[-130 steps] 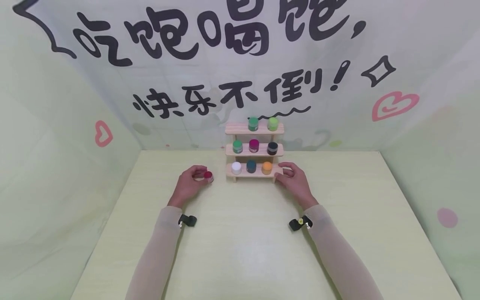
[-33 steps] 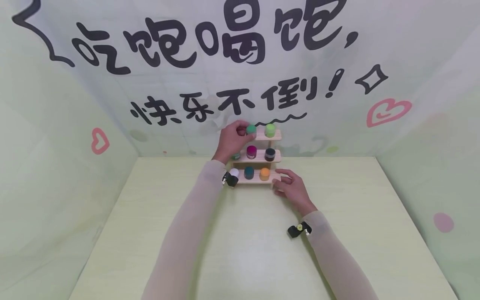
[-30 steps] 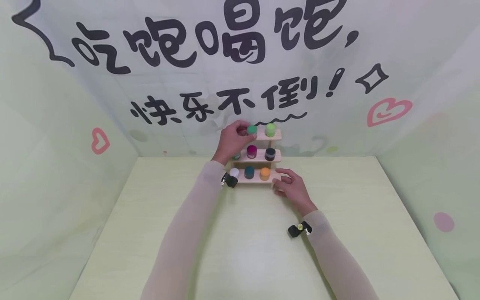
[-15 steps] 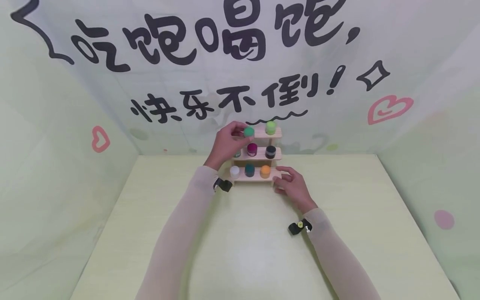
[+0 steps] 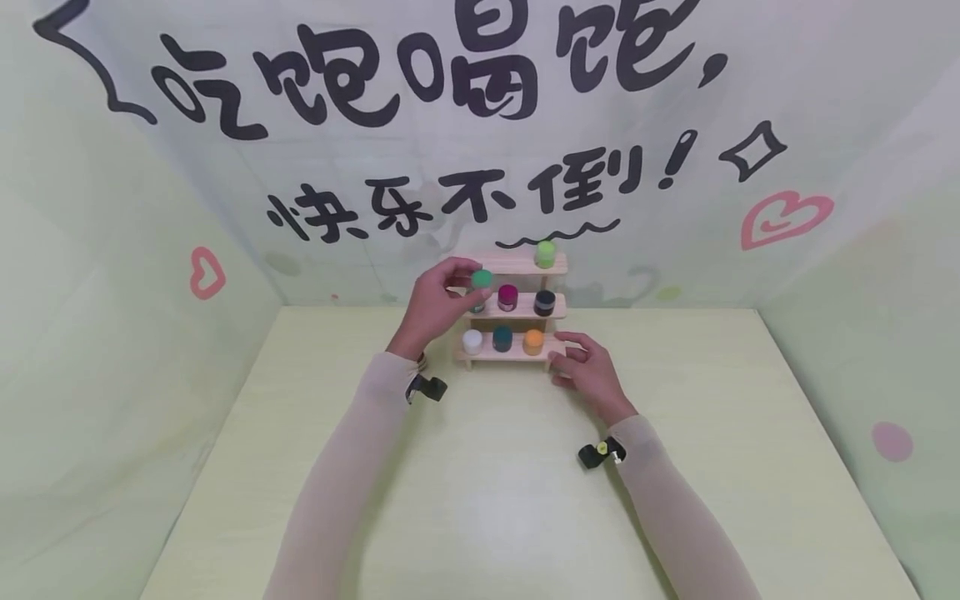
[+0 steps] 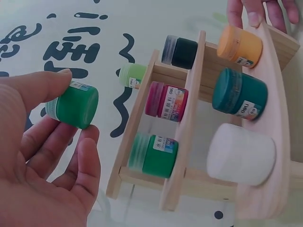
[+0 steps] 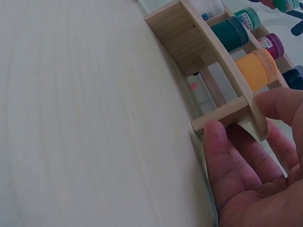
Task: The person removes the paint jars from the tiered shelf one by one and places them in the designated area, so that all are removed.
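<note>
The right wrist view crops the held green jar (image 7: 287, 4).

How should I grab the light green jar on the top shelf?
Pinch the light green jar by its round sides, I'd say, coming from above or in front. It stands upright, lid up, alone on the top shelf of the wooden rack, so fingers should fit on both sides. The left hand, holding its green jar, is off left.

A capped green jar (image 6: 78, 106) is held near the three-tier wooden rack (image 5: 526, 309).
</note>
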Motion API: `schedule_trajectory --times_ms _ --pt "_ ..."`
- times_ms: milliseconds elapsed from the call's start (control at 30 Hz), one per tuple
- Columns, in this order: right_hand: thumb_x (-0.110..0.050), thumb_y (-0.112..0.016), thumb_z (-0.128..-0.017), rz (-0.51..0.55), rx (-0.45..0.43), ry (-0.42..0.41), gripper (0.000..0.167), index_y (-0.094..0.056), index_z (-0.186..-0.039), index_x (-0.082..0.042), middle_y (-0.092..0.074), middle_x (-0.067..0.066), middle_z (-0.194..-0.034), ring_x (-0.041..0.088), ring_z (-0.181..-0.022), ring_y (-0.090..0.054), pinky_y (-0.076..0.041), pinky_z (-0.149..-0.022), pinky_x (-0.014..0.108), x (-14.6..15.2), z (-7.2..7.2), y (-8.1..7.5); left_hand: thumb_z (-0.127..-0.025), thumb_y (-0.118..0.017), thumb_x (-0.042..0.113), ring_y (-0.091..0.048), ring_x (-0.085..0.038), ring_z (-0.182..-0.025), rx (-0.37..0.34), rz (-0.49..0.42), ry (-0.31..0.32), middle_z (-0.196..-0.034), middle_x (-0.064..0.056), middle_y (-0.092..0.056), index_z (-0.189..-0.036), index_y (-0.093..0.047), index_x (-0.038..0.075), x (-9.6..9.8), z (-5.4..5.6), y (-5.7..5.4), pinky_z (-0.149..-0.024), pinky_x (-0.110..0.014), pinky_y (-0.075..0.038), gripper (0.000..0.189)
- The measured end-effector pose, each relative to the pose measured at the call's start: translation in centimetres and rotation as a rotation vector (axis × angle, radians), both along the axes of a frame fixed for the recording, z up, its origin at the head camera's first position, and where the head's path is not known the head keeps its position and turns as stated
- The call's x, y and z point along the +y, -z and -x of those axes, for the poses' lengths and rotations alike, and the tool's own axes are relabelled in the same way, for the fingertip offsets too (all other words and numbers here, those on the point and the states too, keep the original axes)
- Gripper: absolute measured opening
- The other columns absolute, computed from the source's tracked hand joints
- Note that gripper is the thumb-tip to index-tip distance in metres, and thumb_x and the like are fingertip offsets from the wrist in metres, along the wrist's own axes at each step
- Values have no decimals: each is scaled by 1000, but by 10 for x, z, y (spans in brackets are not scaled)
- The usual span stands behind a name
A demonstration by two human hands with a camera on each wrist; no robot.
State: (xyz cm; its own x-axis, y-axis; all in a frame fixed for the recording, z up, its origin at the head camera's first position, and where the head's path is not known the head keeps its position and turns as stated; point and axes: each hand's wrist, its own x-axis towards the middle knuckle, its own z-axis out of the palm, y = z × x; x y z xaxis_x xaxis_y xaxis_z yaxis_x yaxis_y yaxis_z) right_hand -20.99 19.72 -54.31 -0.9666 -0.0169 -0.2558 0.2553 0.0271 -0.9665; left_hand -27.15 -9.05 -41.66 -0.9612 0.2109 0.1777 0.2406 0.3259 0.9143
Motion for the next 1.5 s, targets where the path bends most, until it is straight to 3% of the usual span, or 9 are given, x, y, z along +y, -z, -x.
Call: schedule_trajectory --times_ms 200,400,667,900,1500 --pt "-19 -78 -98 13 0 2 53 -59 -146 -17 -71 4 -112 15 -98 -73 -66 -85 36 1 -1 -2 -90 -86 28 -70 -19 -112 28 -27 -3 -123 -4 -73 -130 -69 13 -9 -8 8 -92 -36 -60 46" --pt "-20 -78 -98 12 2 -15 54 -57 -148 -16 -72 1 -110 16 -99 -73 -66 -85 36 0 1 -2 -91 -86 30 -68 -17 -113 39 -21 -29 -125 2 -71 -133 -69 18 -23 -19 15 -90 -32 -59 47" --pt "-20 -77 -99 1 -4 -17 53 -57 -148 -16 -73 1 -110 16 -100 -72 -66 -85 36 0 2 -1 -90 -86 33 -69 -18 -116 4 8 -107 -129 1 -72 -132 -70 20 -47 -29 30 -93 -36 -57 47" --pt "-21 -76 -99 -15 -11 -20 53 -57 -148 -17 -73 2 -112 15 -100 -72 -65 -86 36 1 2 -2 -91 -85 35 -68 -22 -119 -57 17 -135 -129 0 -71 -134 -68 17 -70 -31 47 -96 -40 -57 50" --pt "-21 -75 -100 -43 -28 -16 51 -57 -148 -21 -71 16 -132 15 -100 -73 -66 -84 35 1 2 -3 -90 -86 36 -68 -24 -124 -111 -4 -176 -134 -3 -69 -134 -68 16 -111 -35 83 -90 -20 -57 52"
